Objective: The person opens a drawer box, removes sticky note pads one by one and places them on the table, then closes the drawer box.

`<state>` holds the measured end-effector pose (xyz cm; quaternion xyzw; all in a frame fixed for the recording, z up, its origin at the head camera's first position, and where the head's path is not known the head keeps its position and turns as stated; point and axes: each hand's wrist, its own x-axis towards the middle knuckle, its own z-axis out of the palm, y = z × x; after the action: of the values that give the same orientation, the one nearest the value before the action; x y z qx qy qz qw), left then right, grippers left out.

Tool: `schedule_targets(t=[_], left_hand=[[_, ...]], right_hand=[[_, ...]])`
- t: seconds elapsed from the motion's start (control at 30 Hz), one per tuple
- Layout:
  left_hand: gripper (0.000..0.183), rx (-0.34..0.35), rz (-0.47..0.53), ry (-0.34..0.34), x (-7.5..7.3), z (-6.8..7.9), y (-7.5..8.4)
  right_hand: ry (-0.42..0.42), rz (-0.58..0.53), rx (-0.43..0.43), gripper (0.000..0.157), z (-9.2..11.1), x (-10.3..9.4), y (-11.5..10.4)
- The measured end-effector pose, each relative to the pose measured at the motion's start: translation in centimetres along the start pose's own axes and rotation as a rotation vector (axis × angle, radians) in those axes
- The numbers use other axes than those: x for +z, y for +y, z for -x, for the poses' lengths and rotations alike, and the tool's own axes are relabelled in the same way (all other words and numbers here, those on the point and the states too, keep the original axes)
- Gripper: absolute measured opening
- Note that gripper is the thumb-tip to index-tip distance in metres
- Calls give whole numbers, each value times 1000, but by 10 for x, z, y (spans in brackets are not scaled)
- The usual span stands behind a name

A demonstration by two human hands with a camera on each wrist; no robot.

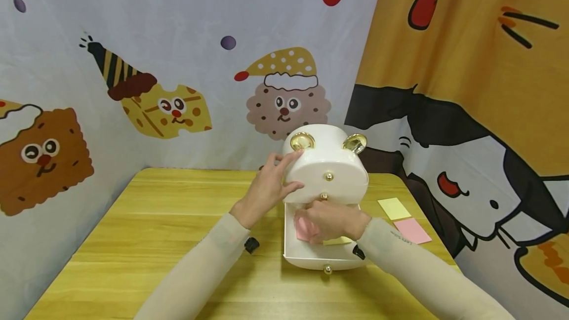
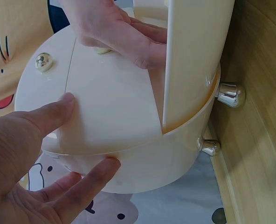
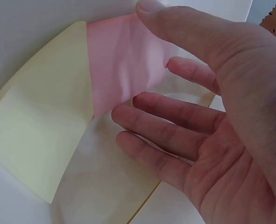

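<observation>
Wood-grain worktop (image 1: 186,221) carries everything; smooth enough, I judge, for the glossy white rounded cabinet with gold ears (image 1: 326,164) to slide if pushed off-centre. Its white lowest drawer (image 1: 306,262) is pulled out toward the person; a forearm bearing down on it could tip the cabinet forward or jam the runners. Left hand (image 1: 268,186): fingers spread and unclenched, thumb on the front face, others along the side, grasping nothing; this light bracing may slip under a hard tug. Right hand (image 1: 331,219) is inside the drawer, fingers loosely extended, no clear grip; whether the thumb touches paper, cannot tell. Risk: knuckles caught under the cabinet front if the drawer moves in. Pale yellow paper sheet (image 3: 44,112) and pink paper sheet (image 3: 124,60) lie in the drawer, adjoining along an edge; moving one may drag or crease the other, and a raised corner could snag on closing. Outside, right of the cabinet, a yellow paper square (image 1: 394,208) and a pink paper square (image 1: 412,230) lie near the right sleeve; a careless elbow could sweep them off.
</observation>
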<state>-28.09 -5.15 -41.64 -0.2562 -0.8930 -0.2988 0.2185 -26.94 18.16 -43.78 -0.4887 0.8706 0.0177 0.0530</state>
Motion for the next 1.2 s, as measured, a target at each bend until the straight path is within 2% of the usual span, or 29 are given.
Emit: schedule_targets(t=[0.17,0.4,0.53,0.77,1.07,1.2], left_hand=[[86,10,1,1,-1,-1,1],[86,12,-4,-1,-1,-2,2],[86,6,-6,-6,-1,-2,2],[85,8,-3,-2,0,-1,2],[85,8,1,-1,0,0,2],[85,9,0,0,-1,1,2]], right_hand=[[-9,70,16,67,0,1,-1],[-38,79,56,83,-2,4,-2],[-26,71,52,83,-3,5,-3],[18,113,29,73,-5,8,-3],[34,158,19,70,-3,8,-5],[16,148,27,69,-3,7,-4]])
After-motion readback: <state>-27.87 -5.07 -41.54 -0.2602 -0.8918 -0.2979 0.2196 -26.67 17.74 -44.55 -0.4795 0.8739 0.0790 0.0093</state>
